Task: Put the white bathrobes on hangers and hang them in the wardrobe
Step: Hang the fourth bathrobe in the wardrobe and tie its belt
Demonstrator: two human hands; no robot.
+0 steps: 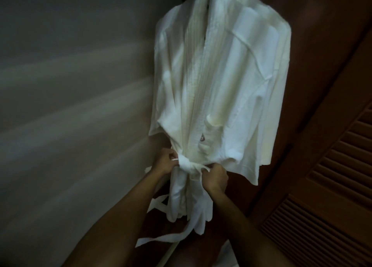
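Both forearms reach up from the bottom of my view to a white bathrobe (217, 81) that hangs against dark wood, between a pale wall (70, 85) and a louvred wardrobe door (332, 176). At its waist my left hand (164, 165) and right hand (215, 176) flank the knot of the belt (186, 164). Each grip is closed on belt cloth, the left touching the knot's left side, the right pinching the strand that leaves it on the right.

Above the grip, the robe's body spreads wide to its shoulders; its hanger is out of view past the top edge. Below the grip, the gathered skirt and loose belt tails trail down toward me. The long axis runs collar to hem, leaning slightly rightward at the top, front panels and a small pocket emblem (202, 138) facing me.

I judge the cloth soft, limp and light, textured enough not to slip. It would fold wherever it is pinched, so the belt ends are the place to pull, and the shoulders or hanger the place to lift.
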